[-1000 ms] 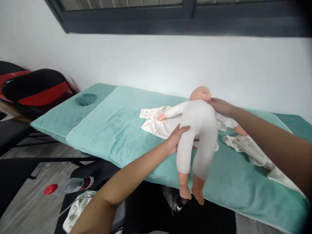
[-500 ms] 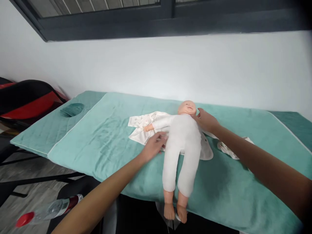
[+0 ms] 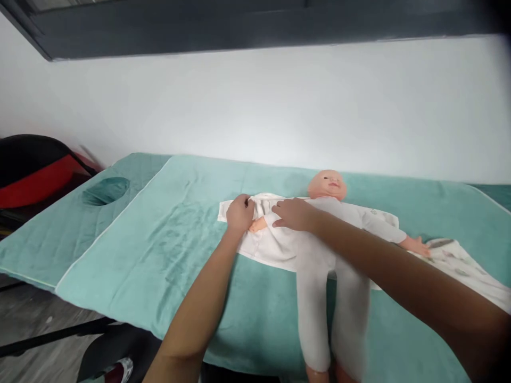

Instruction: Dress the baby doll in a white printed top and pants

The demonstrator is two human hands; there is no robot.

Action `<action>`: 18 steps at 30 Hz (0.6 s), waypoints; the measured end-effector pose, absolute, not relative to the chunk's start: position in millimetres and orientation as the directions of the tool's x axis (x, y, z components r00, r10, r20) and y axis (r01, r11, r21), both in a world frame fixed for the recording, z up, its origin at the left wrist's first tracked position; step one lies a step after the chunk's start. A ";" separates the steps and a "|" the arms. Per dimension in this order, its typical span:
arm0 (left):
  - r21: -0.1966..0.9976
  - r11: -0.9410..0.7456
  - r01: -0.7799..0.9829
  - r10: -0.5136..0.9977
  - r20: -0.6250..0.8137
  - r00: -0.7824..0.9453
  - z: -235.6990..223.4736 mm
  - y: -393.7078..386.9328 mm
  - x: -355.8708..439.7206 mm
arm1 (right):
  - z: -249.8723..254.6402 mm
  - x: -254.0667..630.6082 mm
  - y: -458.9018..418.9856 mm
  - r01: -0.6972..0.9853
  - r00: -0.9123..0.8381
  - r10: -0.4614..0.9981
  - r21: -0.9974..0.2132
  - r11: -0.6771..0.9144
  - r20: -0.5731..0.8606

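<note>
Doll (image 3: 317,266) on its back lies partly under the right hand (image 3: 297,214), whose bent fingers rest at its arm (image 3: 258,224), seemingly steadying it; the left hand (image 3: 239,213) curls over a sleeve (image 3: 222,211), its grip unclear. Beneath both, the shirt (image 3: 275,247) spreads under the doll, the green bed (image 3: 151,250) supporting everything.

One doll (image 3: 353,255), one left hand (image 3: 240,214), one right hand (image 3: 298,214), two pale garments (image 3: 271,251), one bed (image 3: 191,255), one round hole (image 3: 106,191), one red-and-black chair (image 3: 38,181).
</note>
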State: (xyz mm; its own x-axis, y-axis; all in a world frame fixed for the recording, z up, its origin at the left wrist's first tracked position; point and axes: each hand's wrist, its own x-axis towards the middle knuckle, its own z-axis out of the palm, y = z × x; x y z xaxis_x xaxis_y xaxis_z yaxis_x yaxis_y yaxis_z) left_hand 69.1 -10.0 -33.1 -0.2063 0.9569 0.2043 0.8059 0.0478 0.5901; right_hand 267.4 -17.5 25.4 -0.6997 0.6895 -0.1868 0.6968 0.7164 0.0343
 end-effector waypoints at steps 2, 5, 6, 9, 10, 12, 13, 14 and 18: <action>0.725 0.005 0.689 0.943 0.226 -0.245 -37.2 -9.6 61.1 | 23.9 266.6 -14.4 0.718 -0.679 0.709 0.030 0.696 -0.191; 0.843 -0.064 0.534 0.938 0.234 -0.256 -36.6 -8.0 54.2 | 32.2 271.4 -14.4 0.804 -0.587 0.801 0.030 0.594 -0.117; 0.868 -0.095 0.487 0.937 0.243 -0.251 -35.0 -8.3 53.4 | 36.4 272.9 -14.1 0.834 -0.546 0.832 0.031 0.551 -0.101; 0.908 -0.184 0.377 0.921 0.293 -0.256 -27.4 -14.2 54.1 | 46.7 271.3 -10.3 0.878 -0.466 0.877 0.065 0.475 -0.116; 0.911 -0.203 0.358 0.916 0.306 -0.259 -24.4 -17.8 55.7 | 48.3 267.6 -8.1 0.880 -0.456 0.880 0.078 0.468 -0.131; 0.910 -0.236 0.342 0.919 0.323 -0.224 -18.9 -26.9 62.4 | 48.4 255.7 -3.5 0.880 -0.452 0.881 0.091 0.466 -0.140; 0.907 -0.256 0.334 0.930 0.325 -0.170 -16.8 -31.9 67.5 | 47.3 248.1 -1.3 0.880 -0.454 0.881 0.089 0.467 -0.129; 0.908 -0.272 0.318 0.941 0.320 -0.107 -15.3 -36.7 73.5 | 45.9 240.4 0.5 0.879 -0.459 0.880 0.080 0.469 -0.122; 0.943 -0.270 0.195 0.963 0.269 0.031 -15.2 -48.4 94.7 | 45.9 227.3 -0.7 0.878 -0.475 0.868 -0.010 0.479 -0.148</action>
State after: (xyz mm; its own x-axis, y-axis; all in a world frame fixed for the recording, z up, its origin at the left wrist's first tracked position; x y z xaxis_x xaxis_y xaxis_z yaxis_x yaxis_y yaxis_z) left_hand 94.7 -48.4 -15.2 0.0311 0.9627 0.2688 0.1950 -0.2697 0.9430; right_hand 227.3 -0.7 45.9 -0.4747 0.8676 -0.1478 0.8779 0.4787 -0.0096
